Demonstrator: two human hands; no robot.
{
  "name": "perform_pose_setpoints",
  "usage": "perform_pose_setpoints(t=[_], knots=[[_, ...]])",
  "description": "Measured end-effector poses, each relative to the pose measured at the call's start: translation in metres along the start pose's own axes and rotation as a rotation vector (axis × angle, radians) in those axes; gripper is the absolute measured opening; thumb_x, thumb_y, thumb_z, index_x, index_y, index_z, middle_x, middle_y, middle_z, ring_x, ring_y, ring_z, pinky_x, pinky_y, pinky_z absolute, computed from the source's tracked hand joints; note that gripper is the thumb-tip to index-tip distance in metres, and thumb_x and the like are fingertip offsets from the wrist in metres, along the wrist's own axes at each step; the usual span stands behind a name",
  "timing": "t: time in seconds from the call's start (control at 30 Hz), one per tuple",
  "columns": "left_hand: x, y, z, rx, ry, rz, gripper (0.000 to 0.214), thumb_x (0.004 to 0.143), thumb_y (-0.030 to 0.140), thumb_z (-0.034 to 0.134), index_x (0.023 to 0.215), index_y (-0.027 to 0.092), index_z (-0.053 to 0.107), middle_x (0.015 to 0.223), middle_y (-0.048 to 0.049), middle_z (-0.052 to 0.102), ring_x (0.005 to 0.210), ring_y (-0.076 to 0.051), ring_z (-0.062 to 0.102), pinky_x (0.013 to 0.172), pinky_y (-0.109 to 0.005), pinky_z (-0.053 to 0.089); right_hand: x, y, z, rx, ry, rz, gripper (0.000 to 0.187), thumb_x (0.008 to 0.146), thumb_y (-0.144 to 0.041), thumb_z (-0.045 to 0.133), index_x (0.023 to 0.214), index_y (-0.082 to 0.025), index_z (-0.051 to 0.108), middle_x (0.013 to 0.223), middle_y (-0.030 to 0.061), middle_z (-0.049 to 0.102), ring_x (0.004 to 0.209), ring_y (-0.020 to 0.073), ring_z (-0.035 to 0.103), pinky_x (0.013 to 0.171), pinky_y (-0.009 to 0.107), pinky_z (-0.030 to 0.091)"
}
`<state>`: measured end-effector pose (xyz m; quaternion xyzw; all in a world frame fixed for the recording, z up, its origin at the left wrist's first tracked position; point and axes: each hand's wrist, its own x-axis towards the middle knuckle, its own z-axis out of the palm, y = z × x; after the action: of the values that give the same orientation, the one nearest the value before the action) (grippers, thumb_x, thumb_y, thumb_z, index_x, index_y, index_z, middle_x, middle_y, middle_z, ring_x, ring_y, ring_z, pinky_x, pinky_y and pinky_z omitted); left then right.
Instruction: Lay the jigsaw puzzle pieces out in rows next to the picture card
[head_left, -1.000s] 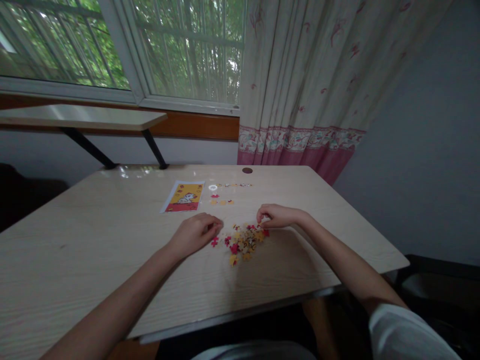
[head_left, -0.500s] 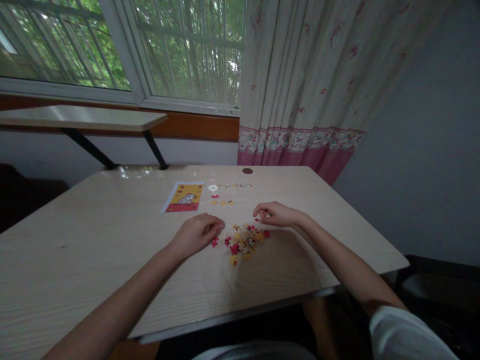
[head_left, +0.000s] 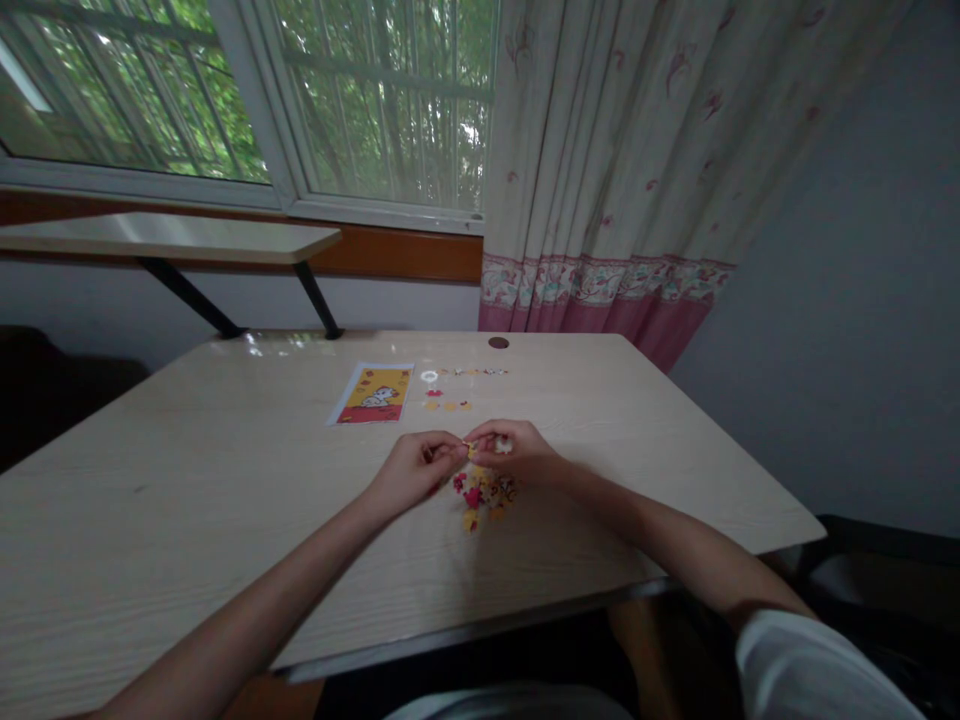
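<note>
My left hand (head_left: 420, 470) and my right hand (head_left: 523, 457) meet fingertip to fingertip just above a loose heap of puzzle pieces (head_left: 472, 497). A small yellowish puzzle piece (head_left: 472, 452) shows between the pinched fingers of both hands; fingers hide part of it. The heap is a mix of yellow, red and white pieces, its far part covered by my right hand. Beyond the hands lie a short row of yellow pieces (head_left: 450, 407), a red piece (head_left: 434, 393) and a longer row of small pieces (head_left: 480, 372).
A picture card (head_left: 373, 393) with a white animal on yellow and red lies left of the rows. Near the far edge of the wooden table (head_left: 225, 480) is a dark round disc (head_left: 498, 343). A raised shelf (head_left: 172, 238) stands at the back left, and a curtain (head_left: 600, 200) hangs behind.
My right hand has moved left and slightly nearer, from the heap's right side to my left fingertips. The left hand has shifted slightly right.
</note>
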<state>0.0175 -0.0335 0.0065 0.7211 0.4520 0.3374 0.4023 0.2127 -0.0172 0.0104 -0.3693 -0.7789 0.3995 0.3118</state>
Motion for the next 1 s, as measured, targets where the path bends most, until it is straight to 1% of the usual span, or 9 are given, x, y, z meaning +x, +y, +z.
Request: perform_pose_setpoints(t=[0.07, 0.17, 0.23, 0.43, 0.57, 0.63, 0.7, 0.83, 1.0], knots=[[0.001, -0.001, 0.0, -0.066, 0.006, -0.015, 0.029, 0.076, 0.039, 0.055, 0.077, 0.011, 0.064, 0.049, 0.0033, 0.047, 0.043, -0.007, 0.035, 0.041, -0.019, 0.027, 0.0, -0.001, 0.0, -0.13, 0.037, -0.065, 0.028, 0.076, -0.037, 0.062, 0.1, -0.023, 0.064, 0.084, 0.0014, 0.065, 0.077, 0.0119, 0.057, 0.072, 0.025, 0.042], [0.002, -0.001, -0.001, -0.111, 0.015, -0.01, 0.025, 0.074, 0.035, 0.056, 0.074, 0.011, 0.063, 0.052, 0.0023, 0.049, 0.045, -0.007, 0.037, 0.043, -0.019, 0.028, 0.0, 0.0, -0.003, -0.382, 0.093, -0.227, 0.026, 0.075, -0.039, 0.064, 0.097, -0.025, 0.066, 0.084, 0.0016, 0.067, 0.082, 0.0144, 0.057, 0.08, 0.029, 0.038], [0.002, 0.0, -0.001, -0.124, 0.011, -0.017, 0.024, 0.073, 0.034, 0.056, 0.073, 0.012, 0.062, 0.053, 0.0018, 0.05, 0.046, -0.007, 0.038, 0.044, -0.02, 0.029, -0.001, 0.002, -0.005, -0.494, 0.104, -0.299, 0.028, 0.076, -0.043, 0.062, 0.099, -0.026, 0.066, 0.086, 0.0021, 0.068, 0.084, 0.0155, 0.057, 0.082, 0.03, 0.035], [0.002, -0.001, 0.0, -0.167, -0.021, -0.029, 0.025, 0.073, 0.035, 0.056, 0.072, 0.011, 0.062, 0.052, 0.0021, 0.05, 0.046, -0.007, 0.038, 0.044, -0.02, 0.028, -0.003, 0.004, -0.006, -0.606, 0.102, -0.381, 0.032, 0.081, -0.049, 0.054, 0.102, -0.027, 0.064, 0.088, 0.0004, 0.069, 0.084, 0.0137, 0.056, 0.082, 0.029, 0.03], [0.002, 0.001, -0.003, -0.134, -0.013, 0.009, 0.028, 0.075, 0.038, 0.055, 0.077, 0.011, 0.062, 0.057, 0.0007, 0.055, 0.048, -0.008, 0.042, 0.046, -0.02, 0.031, -0.001, 0.004, -0.01, -0.646, 0.129, -0.351, 0.033, 0.081, -0.05, 0.052, 0.101, -0.027, 0.066, 0.087, 0.0013, 0.069, 0.083, 0.0147, 0.056, 0.083, 0.03, 0.03], [0.002, 0.001, -0.009, -0.054, 0.011, 0.039, 0.028, 0.078, 0.038, 0.053, 0.083, 0.011, 0.063, 0.065, -0.0022, 0.06, 0.054, -0.009, 0.047, 0.049, -0.021, 0.035, -0.001, 0.004, -0.017, -0.664, 0.193, -0.318, 0.034, 0.081, -0.051, 0.053, 0.1, -0.026, 0.066, 0.088, 0.0029, 0.069, 0.083, 0.0159, 0.055, 0.083, 0.031, 0.029], [0.001, 0.0, -0.019, 0.096, 0.022, 0.066, 0.028, 0.081, 0.036, 0.05, 0.086, 0.012, 0.064, 0.07, -0.0047, 0.063, 0.058, -0.011, 0.051, 0.053, -0.023, 0.038, -0.001, 0.004, -0.026, -0.674, 0.279, -0.288, 0.034, 0.081, -0.049, 0.053, 0.101, -0.025, 0.066, 0.091, 0.0041, 0.068, 0.085, 0.0171, 0.055, 0.085, 0.033, 0.029], [-0.001, -0.004, -0.036, 0.414, -0.044, 0.174, 0.026, 0.082, 0.034, 0.049, 0.088, 0.015, 0.065, 0.076, -0.005, 0.064, 0.063, -0.013, 0.052, 0.057, -0.024, 0.04, -0.005, 0.006, -0.043, -0.69, 0.407, -0.217, 0.03, 0.081, -0.044, 0.056, 0.103, -0.026, 0.065, 0.095, 0.005, 0.066, 0.087, 0.0196, 0.053, 0.086, 0.036, 0.029], [-0.004, -0.007, -0.034, 0.562, -0.155, 0.25, 0.026, 0.082, 0.037, 0.051, 0.094, 0.018, 0.064, 0.074, -0.0026, 0.058, 0.063, -0.013, 0.052, 0.059, -0.023, 0.04, -0.007, 0.008, -0.049, -0.691, 0.451, -0.223, 0.029, 0.08, -0.044, 0.058, 0.101, -0.027, 0.066, 0.092, 0.0036, 0.067, 0.085, 0.0196, 0.053, 0.086, 0.036, 0.028]])
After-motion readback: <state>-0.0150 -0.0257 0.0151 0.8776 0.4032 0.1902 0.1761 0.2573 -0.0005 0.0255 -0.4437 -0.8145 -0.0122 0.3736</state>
